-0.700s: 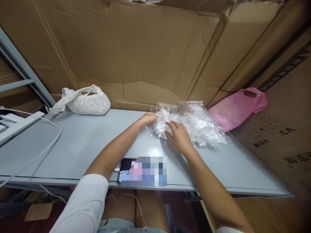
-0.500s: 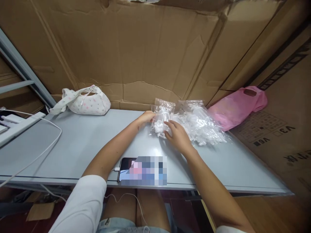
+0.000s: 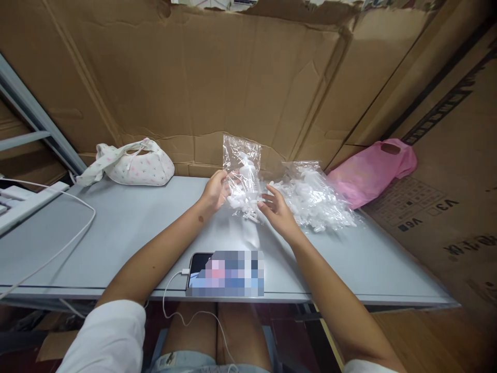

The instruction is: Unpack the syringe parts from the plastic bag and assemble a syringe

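Head view: left hand (image 3: 215, 191) pinches clear packet (image 3: 248, 178), right hand (image 3: 280, 215) spread alongside, between phone (image 3: 199, 265) and cardboard (image 3: 217, 77).

Near the front edge of the flat pale-grey worktop (image 3: 116, 235) lies a black-edged rectangular smartphone (image 3: 209, 272), a white cable (image 3: 185, 271) plugged into its left end. Beyond the phone, the left hand (image 3: 215, 190) grips a small clear plastic bag of white pieces (image 3: 247, 178); the right hand (image 3: 280, 215), fingers loosely bent, is at that bag's right side. Farther back, right of the phone, sit a larger clear plastic bag of white pieces (image 3: 314, 199) and a pink plastic carrier bag (image 3: 367, 173).
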